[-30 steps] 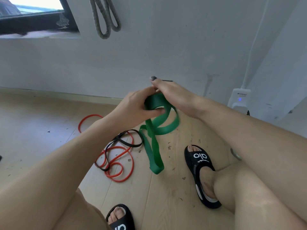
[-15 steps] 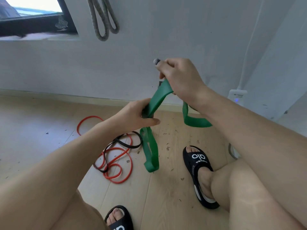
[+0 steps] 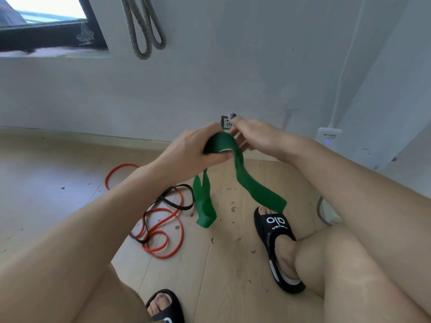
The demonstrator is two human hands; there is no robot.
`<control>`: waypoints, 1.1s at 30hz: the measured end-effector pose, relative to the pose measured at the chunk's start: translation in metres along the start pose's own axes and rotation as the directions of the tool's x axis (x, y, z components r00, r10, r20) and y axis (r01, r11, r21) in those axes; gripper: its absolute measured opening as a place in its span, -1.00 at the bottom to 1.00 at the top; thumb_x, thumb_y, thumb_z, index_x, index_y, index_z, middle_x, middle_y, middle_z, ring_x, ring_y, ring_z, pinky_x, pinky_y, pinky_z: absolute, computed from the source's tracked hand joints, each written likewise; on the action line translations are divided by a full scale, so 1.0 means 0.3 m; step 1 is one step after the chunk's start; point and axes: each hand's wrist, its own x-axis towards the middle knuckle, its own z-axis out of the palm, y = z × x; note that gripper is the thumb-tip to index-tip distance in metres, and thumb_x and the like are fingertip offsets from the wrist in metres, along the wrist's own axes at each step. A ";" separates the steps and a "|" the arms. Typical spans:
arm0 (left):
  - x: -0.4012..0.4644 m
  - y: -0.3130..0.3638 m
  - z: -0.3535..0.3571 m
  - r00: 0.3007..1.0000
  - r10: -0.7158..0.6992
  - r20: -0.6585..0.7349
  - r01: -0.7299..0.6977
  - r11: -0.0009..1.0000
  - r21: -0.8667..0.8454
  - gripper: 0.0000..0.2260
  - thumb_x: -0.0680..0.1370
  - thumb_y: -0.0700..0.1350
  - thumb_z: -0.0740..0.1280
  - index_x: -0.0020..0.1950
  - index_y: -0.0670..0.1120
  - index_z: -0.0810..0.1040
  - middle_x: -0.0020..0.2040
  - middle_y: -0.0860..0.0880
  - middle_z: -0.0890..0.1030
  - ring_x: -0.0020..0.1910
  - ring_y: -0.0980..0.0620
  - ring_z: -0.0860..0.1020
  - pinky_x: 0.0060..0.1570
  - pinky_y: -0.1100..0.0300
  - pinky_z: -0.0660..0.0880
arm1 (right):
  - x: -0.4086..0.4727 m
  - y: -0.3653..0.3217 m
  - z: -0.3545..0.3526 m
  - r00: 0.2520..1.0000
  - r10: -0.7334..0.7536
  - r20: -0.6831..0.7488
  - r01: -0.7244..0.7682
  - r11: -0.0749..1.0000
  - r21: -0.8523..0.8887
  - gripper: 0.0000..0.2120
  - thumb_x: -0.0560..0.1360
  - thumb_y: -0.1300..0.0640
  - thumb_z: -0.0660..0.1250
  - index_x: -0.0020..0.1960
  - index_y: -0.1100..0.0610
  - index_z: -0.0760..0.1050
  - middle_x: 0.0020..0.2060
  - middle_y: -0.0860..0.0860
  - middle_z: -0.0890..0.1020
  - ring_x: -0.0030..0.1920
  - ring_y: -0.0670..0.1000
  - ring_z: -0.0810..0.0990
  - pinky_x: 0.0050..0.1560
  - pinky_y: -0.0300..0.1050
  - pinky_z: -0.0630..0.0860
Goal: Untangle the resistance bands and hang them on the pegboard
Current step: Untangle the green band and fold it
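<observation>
Wood plank floor [image 3: 58,173], grey wall behind. Left hand [image 3: 193,152] clamped on wide flat green rubber band [image 3: 254,190]; right hand [image 3: 256,136] fingers loose at band top, grip unclear. Red [image 3: 172,229] and black [image 3: 163,202] thin bands tangled left of green band. Step: untwisting green. Next: likely straighten loop, then hang.

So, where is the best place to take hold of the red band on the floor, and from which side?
Probably the far loop of the red band, from above on its left side. That arc lies alone on the floor, apart from the black band that crosses the nearer coils, so lifting there should catch no tangle.
</observation>
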 end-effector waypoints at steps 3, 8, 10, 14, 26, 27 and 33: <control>0.004 0.018 0.014 0.999 -0.004 -0.040 0.002 0.997 -0.071 -0.83 0.57 0.01 0.43 0.10 0.12 0.48 -0.17 0.21 0.58 -0.23 0.33 0.55 -0.24 0.41 0.41 | -0.005 -0.030 0.043 0.988 -0.150 0.036 0.143 0.979 0.144 -0.42 0.62 -0.38 0.01 0.08 0.00 0.63 0.02 -0.04 0.71 0.12 -0.02 0.66 0.25 0.00 0.49; 0.009 0.030 0.009 0.988 -0.088 -0.127 0.065 0.982 -0.175 -0.76 0.54 -0.04 0.48 -0.15 0.19 0.44 -0.31 0.17 0.53 -0.35 0.36 0.49 -0.34 0.40 0.35 | -0.005 -0.064 0.050 0.966 -0.206 -0.156 0.201 0.978 -0.047 -0.54 0.59 -0.32 0.21 0.00 0.08 0.55 -0.21 -0.08 0.64 -0.18 -0.12 0.61 -0.17 -0.16 0.45; 0.004 0.028 0.011 0.989 -0.089 -0.117 0.069 0.984 -0.165 -0.80 0.53 0.00 0.48 -0.07 0.18 0.45 -0.26 0.17 0.54 -0.32 0.34 0.49 -0.33 0.39 0.36 | -0.003 -0.071 0.039 0.934 -0.265 -0.238 0.249 0.964 -0.096 -0.61 0.58 -0.26 0.29 -0.06 0.08 0.53 -0.33 -0.14 0.60 -0.27 -0.19 0.55 -0.24 -0.21 0.38; 0.006 -0.013 0.017 0.994 -0.101 -0.040 0.097 0.990 -0.106 -0.74 0.51 -0.04 0.49 0.09 -0.01 0.46 -0.08 0.03 0.62 -0.05 0.10 0.60 0.01 0.14 0.56 | -0.005 -0.094 0.032 0.885 -0.319 -0.340 0.330 0.944 -0.026 -0.73 0.57 -0.04 0.40 -0.21 0.07 0.45 -0.63 -0.14 0.38 -0.52 -0.13 0.34 -0.43 -0.33 0.25; -0.015 -0.077 0.034 0.978 -0.202 0.047 0.203 0.979 -0.034 -0.71 0.55 0.10 0.41 -0.02 -0.11 0.48 -0.12 -0.17 0.62 -0.11 -0.18 0.62 0.02 -0.18 0.60 | -0.046 -0.024 -0.088 0.930 -0.061 -0.363 0.050 0.998 -0.040 -0.53 0.65 -0.17 0.18 -0.22 0.17 0.48 -0.45 -0.05 0.53 -0.39 -0.03 0.49 -0.21 -0.14 0.45; -0.015 -0.065 0.020 0.979 -0.202 0.005 0.202 0.977 -0.064 -0.73 0.57 0.09 0.40 -0.03 -0.10 0.47 -0.12 -0.17 0.62 -0.12 -0.17 0.62 0.01 -0.16 0.61 | -0.042 -0.005 -0.086 0.965 0.021 -0.261 -0.037 0.998 -0.055 -0.46 0.67 -0.21 0.08 -0.14 0.21 0.54 -0.38 0.02 0.61 -0.33 0.02 0.56 -0.15 -0.09 0.46; -0.011 0.034 -0.020 0.989 -0.114 -0.088 0.106 0.990 -0.089 -0.81 0.59 0.03 0.40 -0.11 0.06 0.42 -0.23 -0.02 0.60 -0.21 -0.03 0.63 -0.17 0.00 0.56 | -0.026 0.038 -0.011 0.991 0.016 0.134 -0.040 0.983 0.180 -0.29 0.68 -0.29 -0.13 -0.02 0.22 0.58 -0.12 0.13 0.71 0.00 0.16 0.70 0.24 0.08 0.55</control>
